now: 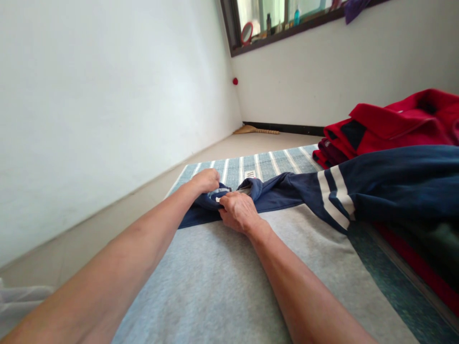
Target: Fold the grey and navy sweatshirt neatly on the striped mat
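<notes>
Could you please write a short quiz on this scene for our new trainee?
1. Which part of the grey-and-navy sweatshirt are the left hand and the right hand at?
2. True or false: the red clothes lie to the left of the left hand.
3. What colour are the stripes on the navy sleeve?
a) red
b) white
c) yellow

Key:
1. The collar.
2. False; the red clothes lie on the right side of the picture, beyond the sleeve.
3. b
</notes>
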Demonstrator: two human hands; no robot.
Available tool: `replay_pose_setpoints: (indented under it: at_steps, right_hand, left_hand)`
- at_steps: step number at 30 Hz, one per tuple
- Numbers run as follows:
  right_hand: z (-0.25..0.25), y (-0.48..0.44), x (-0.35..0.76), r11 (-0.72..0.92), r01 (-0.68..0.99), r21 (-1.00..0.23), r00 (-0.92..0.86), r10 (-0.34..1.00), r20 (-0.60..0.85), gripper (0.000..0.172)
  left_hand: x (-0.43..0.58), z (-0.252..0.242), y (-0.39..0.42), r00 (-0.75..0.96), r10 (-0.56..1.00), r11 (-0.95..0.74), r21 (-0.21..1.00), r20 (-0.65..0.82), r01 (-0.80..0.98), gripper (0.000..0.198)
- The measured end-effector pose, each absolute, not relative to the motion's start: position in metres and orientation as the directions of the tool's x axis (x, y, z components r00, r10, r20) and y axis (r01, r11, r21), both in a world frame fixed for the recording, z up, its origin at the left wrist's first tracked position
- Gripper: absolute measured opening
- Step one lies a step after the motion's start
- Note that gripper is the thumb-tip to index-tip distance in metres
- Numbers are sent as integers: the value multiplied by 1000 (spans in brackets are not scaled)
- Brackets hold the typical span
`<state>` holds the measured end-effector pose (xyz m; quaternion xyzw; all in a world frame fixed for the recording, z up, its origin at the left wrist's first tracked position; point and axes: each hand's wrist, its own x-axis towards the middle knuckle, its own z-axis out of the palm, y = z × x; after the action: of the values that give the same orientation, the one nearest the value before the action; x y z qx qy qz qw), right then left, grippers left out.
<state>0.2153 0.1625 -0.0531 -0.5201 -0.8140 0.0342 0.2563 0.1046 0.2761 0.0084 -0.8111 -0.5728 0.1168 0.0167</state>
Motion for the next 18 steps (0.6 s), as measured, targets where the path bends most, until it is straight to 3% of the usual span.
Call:
replay_pose_setpoints:
  at_steps: [3, 7, 15, 18]
  right_hand:
    - [-53, 163, 215, 447, 834, -324, -315, 867, 385, 23]
    - [-53, 163, 215, 440, 838, -323, -299, 866, 402, 24]
    - [-52, 163, 215, 432, 848, -308, -298, 868, 396, 24]
    - [-50, 163, 215, 430, 846, -315, -296, 870, 394, 24]
  left_hand:
    - [103, 6, 280, 401, 903, -422, -148, -152, 895, 14]
    - [95, 1, 288, 461, 861, -479, -40, -214, 877, 14]
    - [98, -1, 289, 410, 872, -430, -18, -269, 903, 37]
    - [103, 4, 287, 404, 864, -427, -11, -301, 904, 33]
